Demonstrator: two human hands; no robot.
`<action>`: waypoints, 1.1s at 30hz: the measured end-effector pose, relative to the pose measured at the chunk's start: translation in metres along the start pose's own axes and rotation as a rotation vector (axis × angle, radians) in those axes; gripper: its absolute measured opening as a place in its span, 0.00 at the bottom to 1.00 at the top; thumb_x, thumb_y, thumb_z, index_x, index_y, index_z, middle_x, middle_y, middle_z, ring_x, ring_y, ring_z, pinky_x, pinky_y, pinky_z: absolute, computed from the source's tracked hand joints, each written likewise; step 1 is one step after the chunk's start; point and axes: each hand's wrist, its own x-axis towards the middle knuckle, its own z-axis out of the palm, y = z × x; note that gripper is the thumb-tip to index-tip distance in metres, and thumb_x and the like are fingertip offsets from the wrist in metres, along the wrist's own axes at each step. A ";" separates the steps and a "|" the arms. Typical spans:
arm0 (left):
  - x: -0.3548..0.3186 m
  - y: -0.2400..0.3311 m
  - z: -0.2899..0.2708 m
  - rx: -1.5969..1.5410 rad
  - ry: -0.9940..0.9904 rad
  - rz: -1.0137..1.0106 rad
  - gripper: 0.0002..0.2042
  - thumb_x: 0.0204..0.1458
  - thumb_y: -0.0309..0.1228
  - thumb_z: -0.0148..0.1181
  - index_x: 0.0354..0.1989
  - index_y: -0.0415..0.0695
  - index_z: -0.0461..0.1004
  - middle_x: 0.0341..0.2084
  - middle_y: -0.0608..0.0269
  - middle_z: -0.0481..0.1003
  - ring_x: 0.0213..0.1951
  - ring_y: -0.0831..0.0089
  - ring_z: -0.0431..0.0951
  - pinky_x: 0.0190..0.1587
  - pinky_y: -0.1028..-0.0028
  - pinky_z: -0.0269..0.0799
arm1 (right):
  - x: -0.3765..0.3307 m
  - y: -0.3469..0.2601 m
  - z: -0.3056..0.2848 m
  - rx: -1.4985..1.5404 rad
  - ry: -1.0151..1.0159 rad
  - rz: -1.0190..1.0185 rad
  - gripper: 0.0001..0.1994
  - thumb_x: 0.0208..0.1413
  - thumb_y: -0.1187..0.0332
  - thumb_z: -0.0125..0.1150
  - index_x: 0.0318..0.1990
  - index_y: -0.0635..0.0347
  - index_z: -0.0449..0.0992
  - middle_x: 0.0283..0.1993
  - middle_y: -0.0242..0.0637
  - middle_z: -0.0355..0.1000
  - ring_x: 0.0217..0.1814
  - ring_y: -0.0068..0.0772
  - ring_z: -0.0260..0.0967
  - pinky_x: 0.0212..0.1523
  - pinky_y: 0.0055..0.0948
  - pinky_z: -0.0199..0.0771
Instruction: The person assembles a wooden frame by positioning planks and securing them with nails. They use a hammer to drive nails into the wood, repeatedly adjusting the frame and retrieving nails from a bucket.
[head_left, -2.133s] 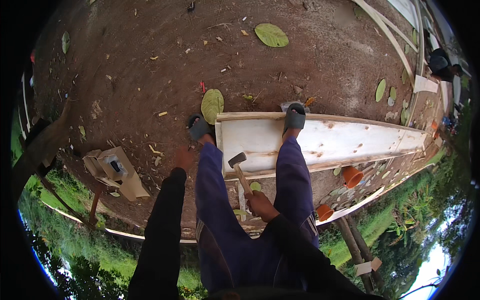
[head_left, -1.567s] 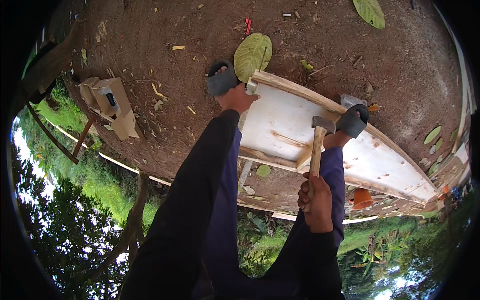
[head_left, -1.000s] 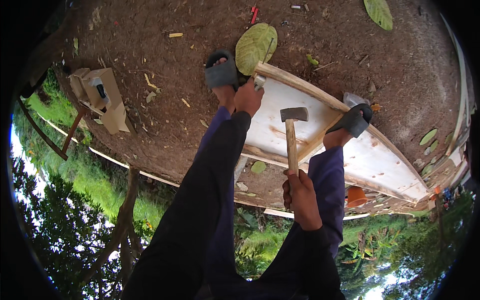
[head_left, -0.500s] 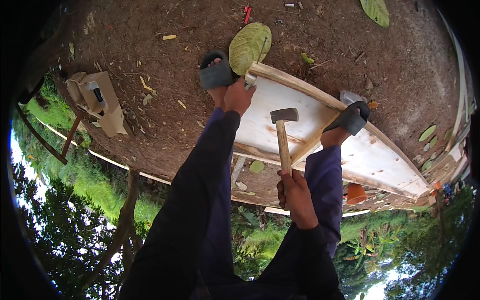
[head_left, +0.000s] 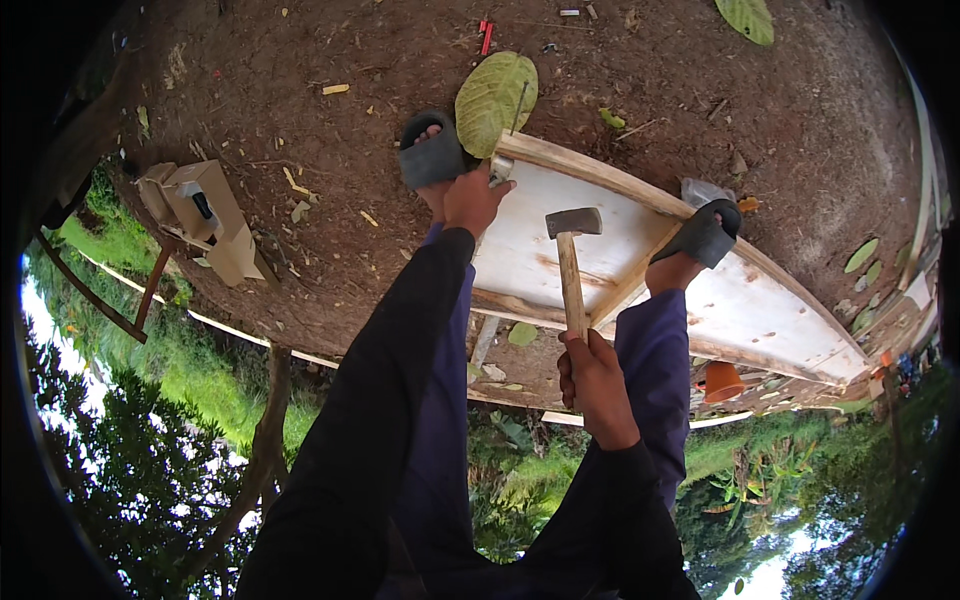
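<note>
My right hand (head_left: pixel 603 390) is closed round the wooden handle of a hatchet (head_left: pixel 574 222), whose dark metal head is up over the white panel. Down at the near-left corner of a wood-framed panel (head_left: pixel 560 225), my left hand (head_left: pixel 473 203) has its fingers curled on a small silvery metal piece (head_left: pixel 500 168); its exact kind is hard to make out. A long thin nail (head_left: pixel 519 108) stands out from that frame corner, in front of a big green leaf (head_left: pixel 495 105). The panel lies white side up, with a wooden crosspiece.
My sandalled left foot (head_left: pixel 436 155) is beside the panel's corner; my right foot (head_left: pixel 703 235) rests on its frame. An opened cardboard box (head_left: pixel 215 195) is at the left on brown soil. An orange pot (head_left: pixel 722 382) and a crumpled clear plastic bag (head_left: pixel 700 192) lie near the panel.
The whole view has shifted slightly. Both hands keep their grips, and the hatchet stays raised over the panel in nearly the same place.
</note>
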 end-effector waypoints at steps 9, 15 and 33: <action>0.011 -0.020 0.001 0.036 0.023 0.132 0.33 0.50 0.49 0.65 0.61 0.43 0.68 0.52 0.37 0.73 0.55 0.46 0.72 0.56 0.57 0.66 | 0.059 -0.048 0.014 -0.385 0.129 -0.368 0.19 0.66 0.57 0.49 0.36 0.68 0.68 0.23 0.47 0.70 0.24 0.41 0.71 0.26 0.40 0.68; 0.027 -0.037 0.005 -0.115 -0.137 0.142 0.29 0.52 0.45 0.64 0.58 0.40 0.69 0.47 0.41 0.76 0.52 0.46 0.74 0.53 0.56 0.67 | 0.105 -0.172 0.034 -0.592 0.135 -0.571 0.20 0.65 0.57 0.47 0.46 0.70 0.70 0.34 0.62 0.73 0.39 0.62 0.75 0.42 0.50 0.73; 0.006 -0.006 -0.006 0.298 0.273 0.182 0.33 0.52 0.56 0.60 0.68 0.70 0.61 0.69 0.24 0.30 0.71 0.31 0.24 0.67 0.39 0.19 | 0.116 -0.255 0.029 -0.798 0.481 -0.894 0.21 0.64 0.58 0.47 0.39 0.74 0.75 0.40 0.64 0.72 0.34 0.65 0.74 0.39 0.52 0.74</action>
